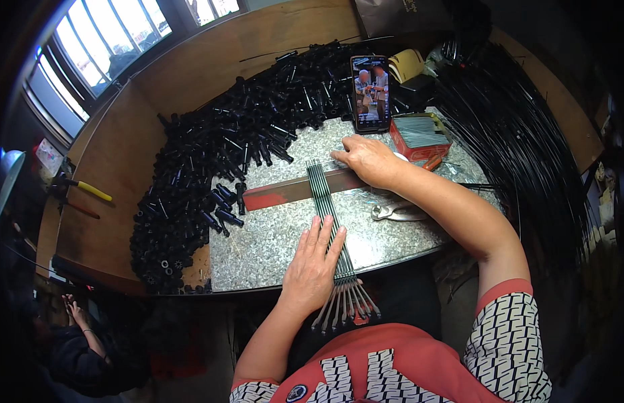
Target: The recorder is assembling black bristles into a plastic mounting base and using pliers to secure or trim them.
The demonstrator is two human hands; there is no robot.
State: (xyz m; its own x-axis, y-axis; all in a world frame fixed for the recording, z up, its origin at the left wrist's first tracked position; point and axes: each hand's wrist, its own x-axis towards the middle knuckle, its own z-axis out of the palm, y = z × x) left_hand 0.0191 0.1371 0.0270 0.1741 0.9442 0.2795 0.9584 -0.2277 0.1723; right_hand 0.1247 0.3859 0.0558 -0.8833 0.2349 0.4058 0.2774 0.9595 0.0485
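Note:
My left hand lies flat, fingers stretched out, along a row of thin dark rods. The rods sit side by side across a reddish-brown bar, and their near ends fan out past the board's front edge. Beyond the bar's right part is my right hand, its fingers curled and the fingertips pressed together just right of the rods' far ends. Whatever it pinches, if anything, is too small to make out. Steel pincers lie on the speckled board, below my right forearm.
Black tubular parts heap up along the left and back. A phone stands upright at the back beside a red box of thin wires. Long black rods fill the right side. Yellow-handled pliers hang left; another person's hand shows lower left.

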